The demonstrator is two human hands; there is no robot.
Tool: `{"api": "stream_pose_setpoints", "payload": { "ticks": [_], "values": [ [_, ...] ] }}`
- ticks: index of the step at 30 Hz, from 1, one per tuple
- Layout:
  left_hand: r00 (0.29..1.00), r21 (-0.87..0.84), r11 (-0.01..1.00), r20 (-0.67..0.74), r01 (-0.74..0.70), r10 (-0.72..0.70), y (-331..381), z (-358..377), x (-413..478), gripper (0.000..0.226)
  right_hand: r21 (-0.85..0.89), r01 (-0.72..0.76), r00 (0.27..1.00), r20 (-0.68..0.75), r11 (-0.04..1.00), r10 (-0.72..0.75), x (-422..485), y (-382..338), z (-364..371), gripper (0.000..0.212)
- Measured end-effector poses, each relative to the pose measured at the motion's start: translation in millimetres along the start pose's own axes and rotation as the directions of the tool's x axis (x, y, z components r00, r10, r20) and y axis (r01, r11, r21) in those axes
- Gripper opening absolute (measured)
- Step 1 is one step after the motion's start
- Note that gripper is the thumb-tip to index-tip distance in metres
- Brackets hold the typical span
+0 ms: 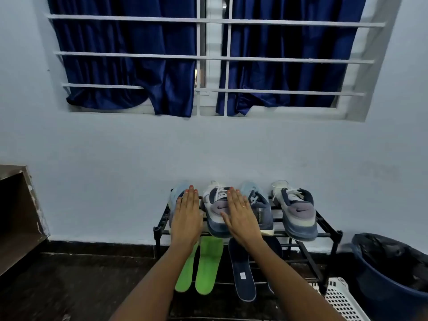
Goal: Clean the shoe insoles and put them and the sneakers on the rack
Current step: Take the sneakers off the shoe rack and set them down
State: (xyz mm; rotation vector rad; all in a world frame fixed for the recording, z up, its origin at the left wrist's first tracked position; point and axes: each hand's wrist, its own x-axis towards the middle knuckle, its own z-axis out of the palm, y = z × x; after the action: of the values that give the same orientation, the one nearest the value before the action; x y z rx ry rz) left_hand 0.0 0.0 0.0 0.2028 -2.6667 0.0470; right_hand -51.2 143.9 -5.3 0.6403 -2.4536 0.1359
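Observation:
Several sneakers stand in a row on the top tier of a black metal rack. My left hand lies flat, fingers straight, on the light blue sneaker at the far left. My right hand lies flat across the white and navy sneaker and the blue sneaker beside it. A second white and navy sneaker stands at the right end. On the lower tier lie two green insoles and a navy insole; a second navy one is mostly hidden by my right forearm.
A dark blue bin lined with a black bag stands right of the rack. A white plastic basket lies in front of it. A brown wooden shelf is at the left. The wall and a barred, curtained window are behind.

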Motion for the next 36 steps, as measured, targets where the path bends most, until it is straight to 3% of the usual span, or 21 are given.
{"api": "stream_pose_setpoints", "payload": {
  "ticks": [5, 7, 11, 14, 19, 26, 31, 36],
  "values": [
    [0.983, -0.054, 0.998, 0.180, -0.016, 0.026, -23, 16, 20, 0.071, 0.125, 0.045, 0.990, 0.126, 0.991, -0.061, 17, -4, 22, 0.066],
    [0.976, -0.112, 0.994, 0.216, -0.006, 0.030, -30, 21, 23, 0.074, 0.198, 0.003, 0.968, 0.246, 0.980, -0.053, 21, -1, 25, 0.068],
    [0.967, -0.237, 0.968, 0.252, 0.085, -0.024, -33, 19, 31, 0.052, 0.209, -0.185, 0.889, 0.453, 0.960, 0.073, 42, -3, 12, 0.054],
    [0.960, -0.249, 0.963, 0.278, 0.102, -0.029, -29, 15, 40, 0.039, 0.144, -0.186, 0.822, 0.564, 0.972, 0.073, 58, -5, 6, 0.044],
    [0.967, -0.280, 0.949, 0.244, 0.143, -0.073, -26, 21, 40, 0.043, 0.240, -0.228, 0.872, 0.480, 0.944, 0.089, 52, -7, 10, 0.036],
    [0.983, -0.342, 0.924, 0.131, 0.169, -0.131, -30, -5, 21, 0.046, 0.252, -0.145, 0.950, 0.306, 0.957, 0.063, 29, -11, -1, 0.030],
    [0.977, -0.327, 0.922, 0.109, 0.208, -0.182, -55, -35, -5, 0.045, 0.267, -0.130, 0.965, 0.255, 0.955, 0.060, 20, -31, -30, 0.029],
    [0.962, -0.280, 0.921, 0.101, 0.272, -0.254, -95, -67, -50, 0.043, 0.299, -0.020, 0.972, 0.228, 0.954, -0.051, 3, -76, -57, 0.029]
  ]
}}
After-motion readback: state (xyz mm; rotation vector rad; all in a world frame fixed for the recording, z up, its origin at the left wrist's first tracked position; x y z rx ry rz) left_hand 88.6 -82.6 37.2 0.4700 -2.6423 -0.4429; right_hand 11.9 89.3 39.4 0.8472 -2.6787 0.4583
